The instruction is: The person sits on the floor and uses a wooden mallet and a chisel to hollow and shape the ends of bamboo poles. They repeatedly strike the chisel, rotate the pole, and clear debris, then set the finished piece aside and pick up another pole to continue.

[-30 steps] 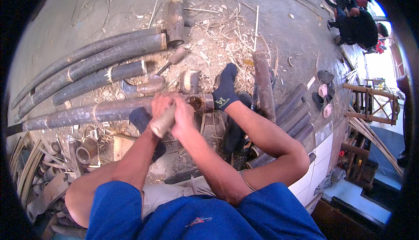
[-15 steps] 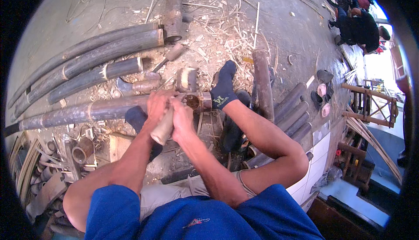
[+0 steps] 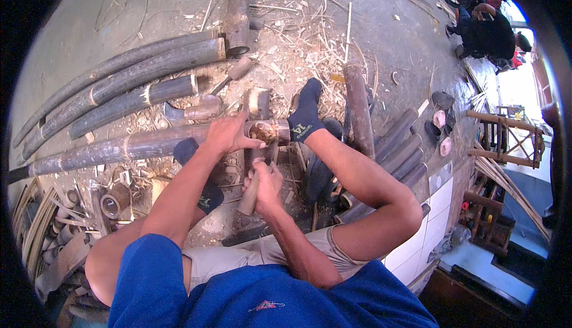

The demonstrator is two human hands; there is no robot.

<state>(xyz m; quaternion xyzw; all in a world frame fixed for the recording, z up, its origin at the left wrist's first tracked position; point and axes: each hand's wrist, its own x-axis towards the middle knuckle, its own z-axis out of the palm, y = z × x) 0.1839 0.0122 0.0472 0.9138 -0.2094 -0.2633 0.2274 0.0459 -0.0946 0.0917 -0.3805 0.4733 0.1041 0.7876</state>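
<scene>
Down near the middle of the view, the right hand (image 3: 266,184) is clenched around a short pale wooden handle (image 3: 250,194) that slants down and to the left from the fist; what sits at its upper end is hidden behind the fingers. Just above it, the left hand (image 3: 229,134) lies palm-down, fingers spread and gripping the top of a long dark bamboo pole (image 3: 119,148) close to its cut end (image 3: 264,131), where the pale hollow mouth shows. The two hands are near each other but apart, the right one below the pole's end.

A foot in a dark blue sock (image 3: 307,113) presses against the same end of the pole from the right, and a second dark-socked foot (image 3: 199,173) rests under the left forearm. The pole runs leftward across the grey concrete floor (image 3: 149,24) to the rim of the picture.

Above it lie three more dark bamboo poles (image 3: 131,78) side by side, slanting up to the right, and a shorter bamboo section (image 3: 238,18) stands near the top. To the right, another bamboo length (image 3: 357,110) lies nearly upright in the frame, with a bundle of cut bamboo tubes (image 3: 399,146) beside it. Straw-coloured shavings and splinters (image 3: 298,36) litter the floor around the work. At the far upper right another person in dark clothes (image 3: 485,30) sits well apart.
</scene>
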